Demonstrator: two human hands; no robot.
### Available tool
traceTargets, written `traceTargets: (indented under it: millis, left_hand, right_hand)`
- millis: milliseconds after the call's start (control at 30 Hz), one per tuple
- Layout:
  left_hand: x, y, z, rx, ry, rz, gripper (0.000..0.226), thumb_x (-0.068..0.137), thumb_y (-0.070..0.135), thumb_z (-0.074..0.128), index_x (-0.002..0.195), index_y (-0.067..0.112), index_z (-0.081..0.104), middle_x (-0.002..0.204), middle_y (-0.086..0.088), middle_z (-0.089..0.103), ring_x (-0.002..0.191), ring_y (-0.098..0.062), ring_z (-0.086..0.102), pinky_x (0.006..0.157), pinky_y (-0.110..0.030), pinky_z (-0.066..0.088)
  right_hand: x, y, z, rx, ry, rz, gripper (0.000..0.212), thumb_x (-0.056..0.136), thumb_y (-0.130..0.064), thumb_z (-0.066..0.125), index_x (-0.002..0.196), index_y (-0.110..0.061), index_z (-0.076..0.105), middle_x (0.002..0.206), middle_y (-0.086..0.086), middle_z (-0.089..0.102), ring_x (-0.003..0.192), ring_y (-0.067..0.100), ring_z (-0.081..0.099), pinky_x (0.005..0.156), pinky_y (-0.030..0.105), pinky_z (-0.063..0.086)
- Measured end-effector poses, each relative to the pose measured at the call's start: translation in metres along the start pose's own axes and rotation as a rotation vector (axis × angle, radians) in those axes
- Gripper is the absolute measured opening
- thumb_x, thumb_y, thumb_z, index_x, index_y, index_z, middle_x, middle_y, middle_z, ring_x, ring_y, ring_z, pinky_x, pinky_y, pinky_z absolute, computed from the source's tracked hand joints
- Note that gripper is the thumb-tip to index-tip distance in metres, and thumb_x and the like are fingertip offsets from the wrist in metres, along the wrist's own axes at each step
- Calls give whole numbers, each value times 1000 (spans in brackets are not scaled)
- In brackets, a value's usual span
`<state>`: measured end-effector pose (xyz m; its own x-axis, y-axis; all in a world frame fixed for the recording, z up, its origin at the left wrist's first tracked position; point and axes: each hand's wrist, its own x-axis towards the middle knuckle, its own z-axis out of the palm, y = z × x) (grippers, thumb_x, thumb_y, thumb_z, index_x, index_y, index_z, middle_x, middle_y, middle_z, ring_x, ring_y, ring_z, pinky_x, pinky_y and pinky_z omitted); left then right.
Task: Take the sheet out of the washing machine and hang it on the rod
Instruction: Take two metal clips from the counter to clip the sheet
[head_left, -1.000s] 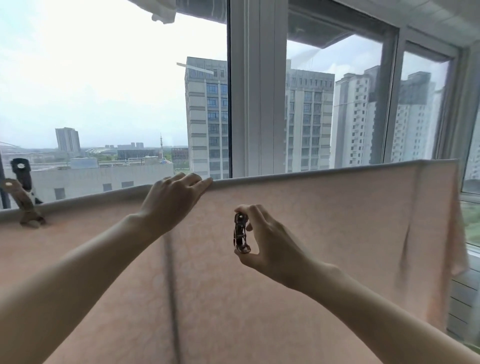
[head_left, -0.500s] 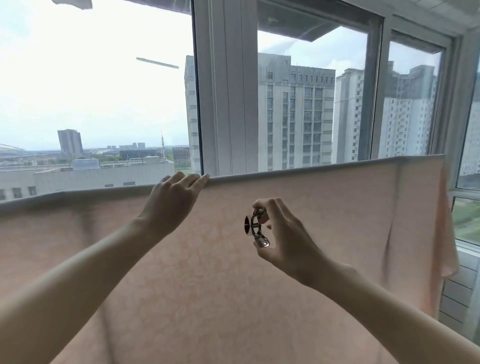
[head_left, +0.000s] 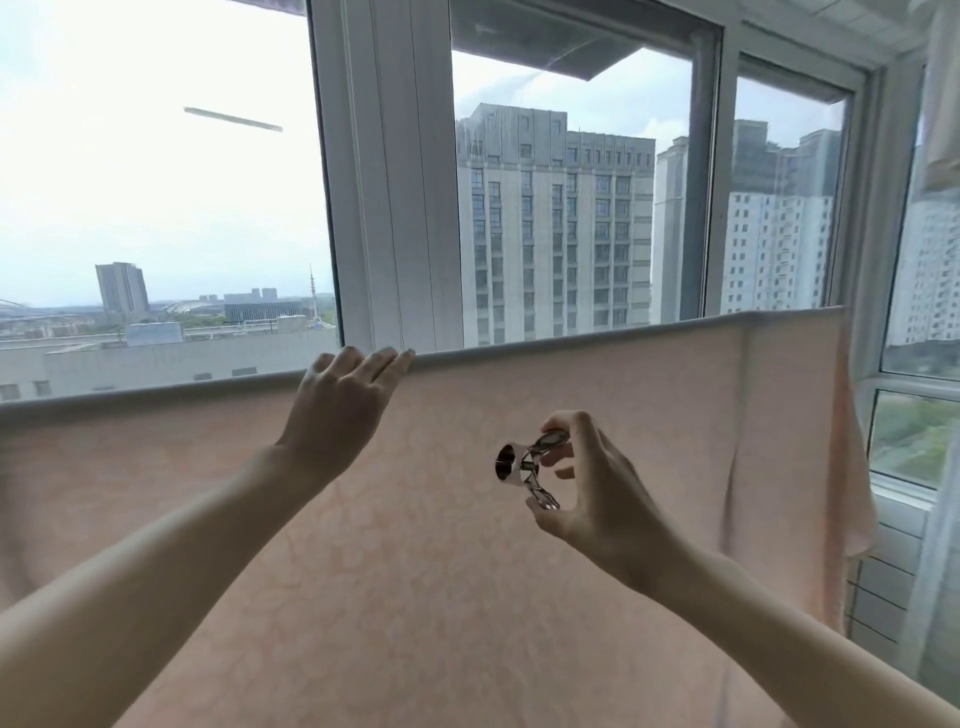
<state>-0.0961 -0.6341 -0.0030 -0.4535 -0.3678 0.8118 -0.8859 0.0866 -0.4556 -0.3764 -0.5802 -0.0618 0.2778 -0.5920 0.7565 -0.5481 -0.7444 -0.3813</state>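
Observation:
A pale pink sheet (head_left: 597, 395) hangs draped over a horizontal rod (head_left: 571, 340) that runs across the window; the rod itself is hidden under the fold. My left hand (head_left: 337, 405) reaches up with straight fingers, its fingertips at the sheet's top edge. Lower and to the right, my right hand (head_left: 587, 483) pinches a shiny metal clothes clip (head_left: 524, 467) between thumb and fingers, in front of the sheet and a little below the rod.
Behind the sheet stands a large window with white frames (head_left: 395, 182) and tall buildings outside. The sheet's right end (head_left: 852, 467) hangs loose near the side window. A white cloth (head_left: 943, 104) hangs at the upper right.
The view has swung to the right, so the clip on the rod at the left is out of sight. My right hand has turned the metal clip, its jaw now facing left.

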Motion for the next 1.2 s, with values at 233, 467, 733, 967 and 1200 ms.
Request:
traceTargets:
  millis: [233,467,733,967,1200]
  left_hand:
    - [31,37,26,-14,40,28,50,80,-7,69,128,4,60,113,-13,70,83,-31,67,70,-44,56]
    - [71,77,64,-31,78,94,55,77,-5,71,130,4,59,114,-15,69,86,-30,68,71,-43,58]
    - [113,124,101,-21,138,129,51,77,-2,69,127,5,61,114,-15,70,85,-30,68,70,-41,56]
    - [143,157,122,-9,144,147,48,78,0,68,126,6,63,113,-14,70,83,-29,69,68,-39,55]
    - [174,195,133,10,67,147,55,73,1,76,126,5,62,114,-17,70,84,-31,70,68,-42,57]
  right_hand:
    - [9,35,-8,-35,19,24,61,72,-23,79,115,-31,36,111,-13,51,100,0,53,85,31,51]
    - [38,78,-28,-105,38,34,63,73,-24,79,118,-34,36,113,-13,51,101,-1,53,86,31,50]
    - [61,130,-36,-154,67,64,63,72,-26,78,116,-37,34,112,-14,50,99,-2,53,82,28,50]
    - [68,164,-52,-196,91,92,62,72,-28,78,119,-32,37,114,-13,51,98,-2,53,81,28,50]
    - [57,195,-89,-210,114,108,61,73,-27,77,120,-31,38,114,-15,51,98,-4,52,80,27,50]
